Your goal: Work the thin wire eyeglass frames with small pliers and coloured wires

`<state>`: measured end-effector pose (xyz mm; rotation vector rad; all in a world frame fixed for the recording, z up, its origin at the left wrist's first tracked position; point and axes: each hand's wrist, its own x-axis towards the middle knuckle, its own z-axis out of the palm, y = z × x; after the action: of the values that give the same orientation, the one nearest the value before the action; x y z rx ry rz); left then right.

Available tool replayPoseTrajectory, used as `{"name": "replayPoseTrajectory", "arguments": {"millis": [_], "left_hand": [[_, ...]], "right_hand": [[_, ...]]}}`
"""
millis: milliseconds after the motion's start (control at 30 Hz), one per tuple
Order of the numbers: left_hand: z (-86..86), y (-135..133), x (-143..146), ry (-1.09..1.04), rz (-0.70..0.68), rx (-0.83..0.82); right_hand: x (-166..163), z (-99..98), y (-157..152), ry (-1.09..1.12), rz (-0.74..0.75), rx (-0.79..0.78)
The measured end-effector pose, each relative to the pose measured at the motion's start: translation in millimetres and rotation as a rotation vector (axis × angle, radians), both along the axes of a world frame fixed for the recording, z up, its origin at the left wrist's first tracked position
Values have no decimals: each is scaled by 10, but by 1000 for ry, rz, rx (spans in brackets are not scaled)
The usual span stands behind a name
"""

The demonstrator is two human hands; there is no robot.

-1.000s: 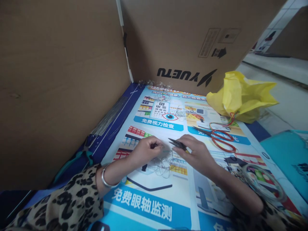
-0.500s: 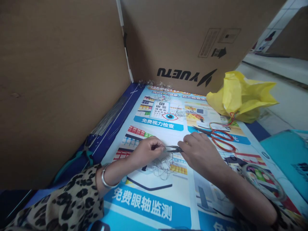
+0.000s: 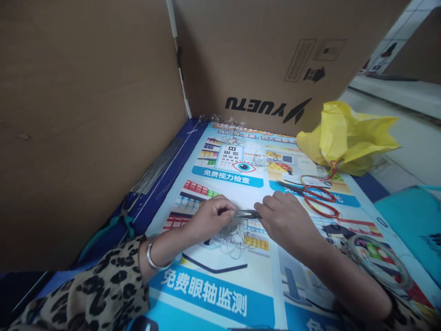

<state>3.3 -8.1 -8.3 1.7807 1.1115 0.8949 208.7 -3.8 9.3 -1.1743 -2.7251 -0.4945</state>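
Note:
My left hand [image 3: 210,216] is closed in a pinch on a thin wire whose loops [image 3: 236,239] lie on the printed poster [image 3: 220,285] just below it. My right hand [image 3: 287,220] is closed round small dark pliers [image 3: 246,214], whose tips point left and meet my left fingertips. Both hands rest low over the middle of the poster. A silver bangle sits on my left wrist, and both sleeves are leopard print.
Red-handled scissors [image 3: 315,197] lie right of my right hand, near a yellow plastic bag [image 3: 344,138]. A bundle of straight wires [image 3: 155,168] lies along the left cardboard wall [image 3: 86,115]. Small wire pieces [image 3: 229,126] sit at the back by a cardboard box [image 3: 275,55]. A clear tube coil [image 3: 377,259] lies at right.
My right hand has turned over and swung the pliers' tips left until they reach my left fingertips. My left hand has barely moved.

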Motion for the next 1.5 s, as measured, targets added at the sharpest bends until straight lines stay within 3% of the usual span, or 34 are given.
{"name": "replayPoseTrajectory", "arguments": {"millis": [733, 1300, 1500], "left_hand": [[-76, -11, -25, 15, -60, 221], [-65, -62, -31, 135, 40, 316], [-136, -33, -62, 116, -8, 438]], "right_hand": [[22, -23, -6, 34, -73, -219], [37, 35, 5, 10, -89, -199], [39, 33, 7, 31, -79, -211]]}}
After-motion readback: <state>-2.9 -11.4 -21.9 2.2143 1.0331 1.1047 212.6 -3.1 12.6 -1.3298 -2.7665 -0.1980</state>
